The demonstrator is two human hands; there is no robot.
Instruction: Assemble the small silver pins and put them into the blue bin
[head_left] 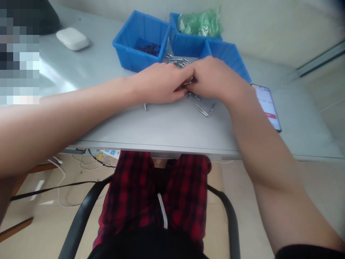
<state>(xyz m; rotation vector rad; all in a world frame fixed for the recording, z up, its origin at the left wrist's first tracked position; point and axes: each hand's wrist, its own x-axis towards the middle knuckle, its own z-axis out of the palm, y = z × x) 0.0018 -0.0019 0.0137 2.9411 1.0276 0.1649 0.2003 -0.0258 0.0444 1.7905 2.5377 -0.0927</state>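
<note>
My left hand (164,83) and my right hand (211,77) meet over the grey table, fingers curled and bunched together. Between them shows the shine of a thin metal rod; most of the fingertips are hidden, so how each hand grips it is unclear. Just beyond the hands is a loose pile of thin silvery metal rods (178,60). Nearer me lie a few more metal rods (201,109), some seemingly bent into an L like small hex keys. A short metal piece (146,107) rests below my left wrist.
A blue bin (126,57) with dark small parts stands behind my left hand. Another blue bin (185,45) carries green plastic bags (201,23); a third blue bin (237,59) is beside it. A phone (269,108) lies right, a white rounded case (72,39) left.
</note>
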